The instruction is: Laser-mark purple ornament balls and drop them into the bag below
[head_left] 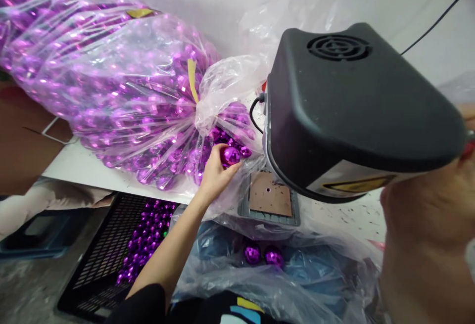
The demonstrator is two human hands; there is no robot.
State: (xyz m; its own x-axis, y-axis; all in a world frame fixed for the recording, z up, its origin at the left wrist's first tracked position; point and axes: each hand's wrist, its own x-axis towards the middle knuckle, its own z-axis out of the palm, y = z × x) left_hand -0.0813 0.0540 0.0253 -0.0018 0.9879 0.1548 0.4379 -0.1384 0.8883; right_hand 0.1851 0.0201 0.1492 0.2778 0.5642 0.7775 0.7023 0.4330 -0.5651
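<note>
My left hand (218, 168) is closed around a shiny purple faceted ball (232, 155), at the mouth of a clear plastic bag (122, 81) full of such balls. Just right of it stands a black machine (356, 101) with a round vent on top and a yellow warning label. Beneath the machine's head lies a brown square plate (269, 193) with a small hole, on a grey base (297, 210). My right hand (438, 205), at the right edge, is curled beside the machine. A bit of metal and red shows at its fingers, which are mostly hidden.
Two purple balls (263, 254) rest on clear plastic sheeting (326, 284) over my lap. A black crate (92, 254) with many small purple pieces stands lower left on the floor. A cardboard box (29, 136) and another person's sleeve (48, 203) are at the left.
</note>
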